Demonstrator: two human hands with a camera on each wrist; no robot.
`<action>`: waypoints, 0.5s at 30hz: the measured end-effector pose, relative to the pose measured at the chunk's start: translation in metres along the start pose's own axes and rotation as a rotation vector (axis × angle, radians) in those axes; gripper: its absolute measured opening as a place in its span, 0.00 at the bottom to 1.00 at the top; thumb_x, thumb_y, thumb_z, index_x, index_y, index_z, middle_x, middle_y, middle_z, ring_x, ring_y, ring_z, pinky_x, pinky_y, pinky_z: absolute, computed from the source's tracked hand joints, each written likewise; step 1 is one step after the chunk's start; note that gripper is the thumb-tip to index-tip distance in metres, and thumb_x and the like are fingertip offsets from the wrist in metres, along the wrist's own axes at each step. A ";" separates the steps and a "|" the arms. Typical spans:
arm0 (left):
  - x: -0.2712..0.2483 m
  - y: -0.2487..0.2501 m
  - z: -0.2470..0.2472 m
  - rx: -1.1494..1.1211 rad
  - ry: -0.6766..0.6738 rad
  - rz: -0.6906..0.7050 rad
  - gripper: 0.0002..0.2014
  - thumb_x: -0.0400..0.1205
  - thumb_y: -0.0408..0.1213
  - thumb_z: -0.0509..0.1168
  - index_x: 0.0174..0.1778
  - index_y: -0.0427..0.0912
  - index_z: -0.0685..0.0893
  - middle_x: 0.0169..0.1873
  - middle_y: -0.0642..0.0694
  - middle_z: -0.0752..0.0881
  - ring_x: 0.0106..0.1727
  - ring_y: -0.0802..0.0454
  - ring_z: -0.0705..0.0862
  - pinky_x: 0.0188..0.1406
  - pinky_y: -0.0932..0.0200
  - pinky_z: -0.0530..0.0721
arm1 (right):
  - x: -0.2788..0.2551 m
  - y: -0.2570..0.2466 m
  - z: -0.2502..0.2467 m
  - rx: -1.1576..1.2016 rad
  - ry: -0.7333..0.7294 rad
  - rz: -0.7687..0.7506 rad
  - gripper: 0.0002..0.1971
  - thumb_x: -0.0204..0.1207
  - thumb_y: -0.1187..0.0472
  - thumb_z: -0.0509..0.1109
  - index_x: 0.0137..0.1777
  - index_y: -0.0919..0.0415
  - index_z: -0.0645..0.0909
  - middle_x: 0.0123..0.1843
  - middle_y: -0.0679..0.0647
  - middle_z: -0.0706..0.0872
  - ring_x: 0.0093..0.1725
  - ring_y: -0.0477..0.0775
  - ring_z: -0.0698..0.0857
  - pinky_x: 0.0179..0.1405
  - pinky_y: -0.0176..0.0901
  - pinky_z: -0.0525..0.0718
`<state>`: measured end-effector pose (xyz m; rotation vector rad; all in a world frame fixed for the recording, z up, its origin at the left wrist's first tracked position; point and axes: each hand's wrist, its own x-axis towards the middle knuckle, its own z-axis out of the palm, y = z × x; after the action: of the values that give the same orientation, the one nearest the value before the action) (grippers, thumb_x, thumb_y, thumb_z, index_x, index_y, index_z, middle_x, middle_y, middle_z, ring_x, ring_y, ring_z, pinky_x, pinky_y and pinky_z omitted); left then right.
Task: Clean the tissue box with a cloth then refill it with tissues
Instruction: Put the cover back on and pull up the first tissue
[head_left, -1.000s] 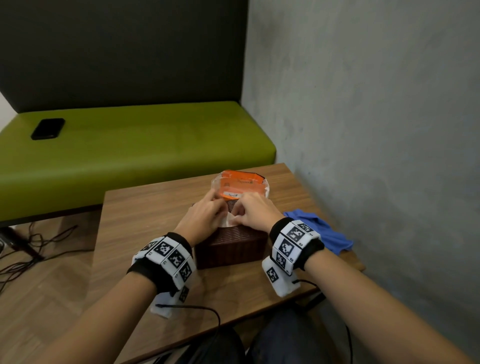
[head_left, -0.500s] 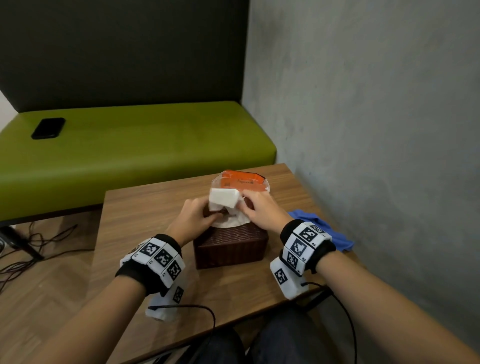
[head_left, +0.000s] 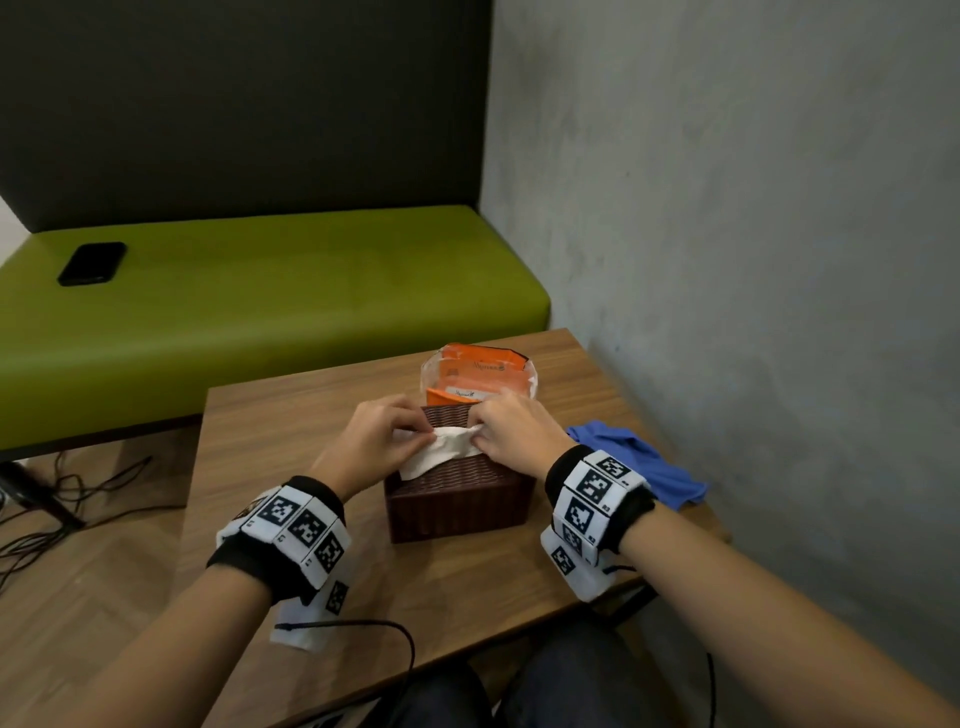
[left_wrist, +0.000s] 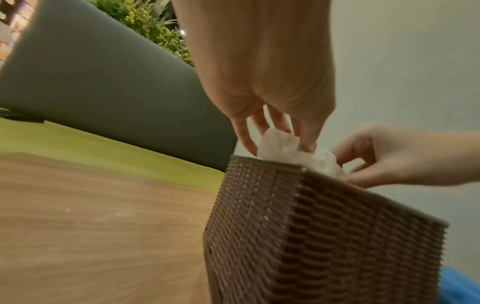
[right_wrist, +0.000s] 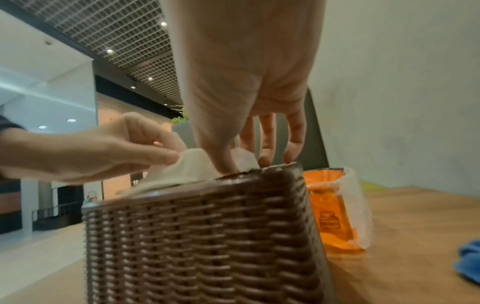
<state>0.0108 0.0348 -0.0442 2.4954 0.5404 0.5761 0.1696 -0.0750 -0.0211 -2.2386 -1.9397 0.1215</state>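
Observation:
A brown woven tissue box (head_left: 460, 499) (left_wrist: 311, 236) (right_wrist: 202, 236) stands on the wooden table (head_left: 291, 467). White tissue (head_left: 436, 451) (left_wrist: 283, 148) (right_wrist: 182, 170) sticks out of its open top. My left hand (head_left: 382, 434) (left_wrist: 272, 135) pinches the tissue at its left end. My right hand (head_left: 511, 431) (right_wrist: 241, 158) pinches the right end, thumb pressed down at the box's rim. Just behind the box lies the orange tissue pack (head_left: 475, 376) (right_wrist: 335, 209) in clear wrap. The blue cloth (head_left: 639, 465) (right_wrist: 467, 263) lies crumpled on the table to the right.
A green bench (head_left: 260, 301) runs behind the table, with a black phone (head_left: 92, 262) on its left part. A grey wall (head_left: 753, 260) stands close on the right. Cables (head_left: 62, 499) trail on the floor at the left.
Half a second ago the hands held a folded white tissue wad above the box; now it is lower, spread across the box's opening, with both hands down at the rim.

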 end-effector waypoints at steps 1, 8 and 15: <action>0.000 -0.001 0.002 0.061 -0.028 0.003 0.05 0.74 0.36 0.72 0.40 0.39 0.91 0.43 0.44 0.90 0.43 0.53 0.79 0.40 0.61 0.76 | 0.000 0.002 -0.001 0.076 0.005 0.035 0.07 0.74 0.64 0.66 0.47 0.62 0.84 0.49 0.58 0.88 0.53 0.58 0.83 0.46 0.47 0.77; 0.006 0.014 0.006 0.290 -0.128 -0.071 0.09 0.77 0.40 0.68 0.46 0.41 0.90 0.45 0.42 0.86 0.52 0.43 0.78 0.45 0.48 0.79 | -0.001 0.017 -0.008 0.236 -0.019 0.115 0.04 0.71 0.61 0.74 0.40 0.62 0.85 0.38 0.51 0.83 0.40 0.48 0.81 0.40 0.40 0.80; 0.021 0.024 0.007 0.287 -0.299 -0.112 0.10 0.79 0.34 0.63 0.44 0.35 0.88 0.45 0.38 0.90 0.47 0.41 0.86 0.47 0.47 0.82 | -0.003 0.014 -0.006 0.102 -0.009 0.112 0.06 0.74 0.60 0.71 0.39 0.62 0.83 0.40 0.54 0.83 0.40 0.50 0.78 0.39 0.42 0.75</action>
<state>0.0386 0.0229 -0.0299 2.7289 0.6786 0.0801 0.1836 -0.0801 -0.0174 -2.2821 -1.7701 0.2403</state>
